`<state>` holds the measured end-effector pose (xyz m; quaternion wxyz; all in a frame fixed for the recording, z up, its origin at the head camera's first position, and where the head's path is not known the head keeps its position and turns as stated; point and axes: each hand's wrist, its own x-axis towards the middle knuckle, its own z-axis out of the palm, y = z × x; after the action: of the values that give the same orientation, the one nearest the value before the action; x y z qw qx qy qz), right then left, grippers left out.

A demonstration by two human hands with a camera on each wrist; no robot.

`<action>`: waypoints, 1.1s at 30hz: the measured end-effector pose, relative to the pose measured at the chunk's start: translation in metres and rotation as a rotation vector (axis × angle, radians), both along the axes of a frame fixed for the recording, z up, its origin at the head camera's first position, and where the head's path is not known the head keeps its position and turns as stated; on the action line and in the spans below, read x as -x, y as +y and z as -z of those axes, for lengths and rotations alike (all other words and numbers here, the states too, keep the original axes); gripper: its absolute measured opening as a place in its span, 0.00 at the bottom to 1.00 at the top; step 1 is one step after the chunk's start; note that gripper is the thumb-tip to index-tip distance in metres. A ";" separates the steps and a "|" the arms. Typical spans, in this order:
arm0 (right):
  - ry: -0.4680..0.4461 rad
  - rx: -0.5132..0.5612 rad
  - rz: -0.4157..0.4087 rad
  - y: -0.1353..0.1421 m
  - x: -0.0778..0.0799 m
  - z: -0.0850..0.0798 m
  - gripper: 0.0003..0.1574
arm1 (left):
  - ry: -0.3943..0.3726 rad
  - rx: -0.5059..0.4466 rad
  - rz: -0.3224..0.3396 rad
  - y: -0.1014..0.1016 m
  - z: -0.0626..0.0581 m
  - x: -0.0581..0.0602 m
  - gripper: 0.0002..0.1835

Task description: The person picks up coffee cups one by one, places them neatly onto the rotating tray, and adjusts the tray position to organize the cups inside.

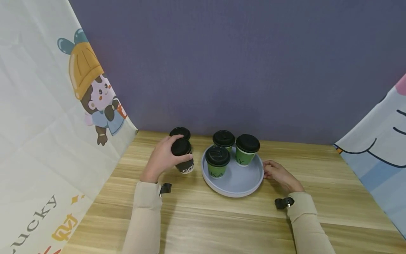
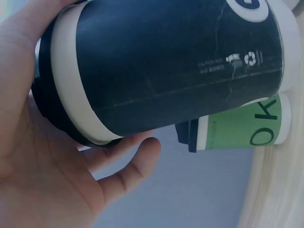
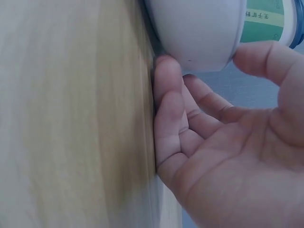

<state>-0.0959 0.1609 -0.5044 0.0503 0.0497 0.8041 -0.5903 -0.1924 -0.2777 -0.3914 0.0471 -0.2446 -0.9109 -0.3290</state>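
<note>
My left hand (image 1: 165, 155) grips a black paper coffee cup (image 1: 186, 166) with a black lid, thumb and fingers around its upper part. White lettering shows on the cup, which is left of the tray. Just behind it is another black-lidded cup (image 1: 179, 131), its body mostly hidden. In the left wrist view a green cup (image 2: 242, 124) stands beyond the held one. At the right side of the round pale tray (image 1: 234, 194), my right hand (image 1: 280, 174) holds the edge, thumb at the rim (image 3: 202, 38) and fingers curled low against the outer wall.
Three green cups with black lids stand on the tray: one front left (image 1: 217, 169), one at the back (image 1: 223, 138), one to the right (image 1: 245, 155). A dark blue-grey wall (image 1: 241, 70) rises behind the wooden table (image 1: 203, 225); printed cloths (image 1: 38, 106) hang at both sides.
</note>
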 end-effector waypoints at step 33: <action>-0.097 -0.127 -0.018 -0.003 -0.004 -0.005 0.36 | 0.034 0.039 0.111 0.024 -0.010 -0.019 0.49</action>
<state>-0.0919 0.1579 -0.4998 0.0914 0.0740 0.8370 -0.5344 -0.1734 -0.2533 -0.3819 0.0397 -0.3011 -0.9013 -0.3088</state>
